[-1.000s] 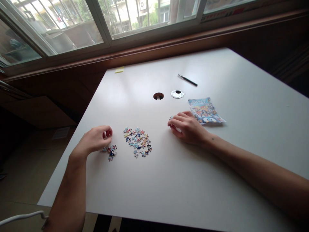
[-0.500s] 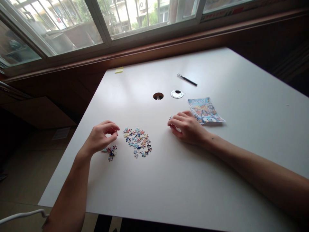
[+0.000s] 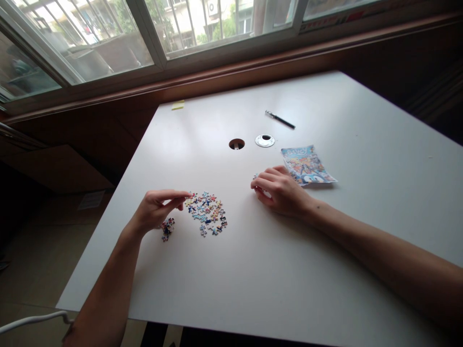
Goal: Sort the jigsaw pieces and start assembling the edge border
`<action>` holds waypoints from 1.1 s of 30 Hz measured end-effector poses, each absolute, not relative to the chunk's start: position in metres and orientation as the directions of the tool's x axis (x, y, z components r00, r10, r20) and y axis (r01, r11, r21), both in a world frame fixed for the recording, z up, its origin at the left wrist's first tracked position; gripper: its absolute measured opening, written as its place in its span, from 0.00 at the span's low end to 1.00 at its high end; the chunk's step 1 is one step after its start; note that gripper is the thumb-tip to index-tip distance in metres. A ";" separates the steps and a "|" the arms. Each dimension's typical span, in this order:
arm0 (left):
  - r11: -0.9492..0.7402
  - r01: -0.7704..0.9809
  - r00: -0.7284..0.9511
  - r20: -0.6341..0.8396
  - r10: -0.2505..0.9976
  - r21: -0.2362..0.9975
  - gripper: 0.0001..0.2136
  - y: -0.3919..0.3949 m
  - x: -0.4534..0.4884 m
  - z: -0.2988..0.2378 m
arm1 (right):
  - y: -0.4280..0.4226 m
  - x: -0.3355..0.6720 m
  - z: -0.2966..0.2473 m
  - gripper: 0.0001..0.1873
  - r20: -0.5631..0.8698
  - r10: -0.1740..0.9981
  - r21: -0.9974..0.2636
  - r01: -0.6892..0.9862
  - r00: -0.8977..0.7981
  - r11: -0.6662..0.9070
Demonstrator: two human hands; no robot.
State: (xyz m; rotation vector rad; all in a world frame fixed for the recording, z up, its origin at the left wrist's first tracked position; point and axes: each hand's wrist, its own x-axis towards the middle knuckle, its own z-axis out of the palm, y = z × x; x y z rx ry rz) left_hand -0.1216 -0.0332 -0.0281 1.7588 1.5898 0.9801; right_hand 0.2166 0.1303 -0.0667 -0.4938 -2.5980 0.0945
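A heap of small colourful puzzle pieces (image 3: 208, 213) lies on the white table (image 3: 253, 270). My left hand (image 3: 157, 208) reaches to the heap's left edge, fingers stretched and pinching towards a piece there; whether it holds one I cannot make out. A smaller cluster of pieces (image 3: 167, 228) lies just below that hand. My right hand (image 3: 280, 190) rests on the table with fingers curled over a few pieces, next to the printed puzzle picture (image 3: 307, 165).
A round cable hole (image 3: 236, 143) and its loose silver cap (image 3: 265, 140) are in the table's middle. A black pen (image 3: 280, 120) lies farther back, a yellow sticky note (image 3: 178, 104) at the far edge. A window runs behind the table.
My left hand lifted off the small cluster and moved right, its fingers stretching out to the edge of the large heap. My right hand stayed still.
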 end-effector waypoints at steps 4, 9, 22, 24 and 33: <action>-0.047 0.578 0.008 0.052 0.999 0.815 0.15 -0.036 -0.119 -0.027 | 0.130 0.217 -0.067 0.07 0.455 0.354 -0.142 0.326 -0.817 0.935; -0.171 0.500 0.118 0.129 0.985 0.849 0.17 -0.036 -0.111 -0.026 | 0.130 0.216 -0.066 0.07 0.460 0.354 -0.138 0.329 -0.814 0.934; -0.023 0.362 0.141 -0.031 0.989 0.932 0.09 -0.036 -0.086 -0.025 | 0.129 0.217 -0.067 0.07 0.478 0.335 -0.149 0.301 -0.812 0.942; -0.019 0.395 0.153 -0.045 0.987 0.918 0.11 -0.036 -0.086 -0.025 | 0.127 0.216 -0.066 0.07 0.491 0.313 -0.141 0.280 -0.813 0.949; -0.094 0.388 0.192 0.020 0.981 0.917 0.08 -0.041 -0.073 -0.035 | 0.113 0.212 -0.058 0.06 0.440 0.134 -0.111 0.095 -0.888 0.989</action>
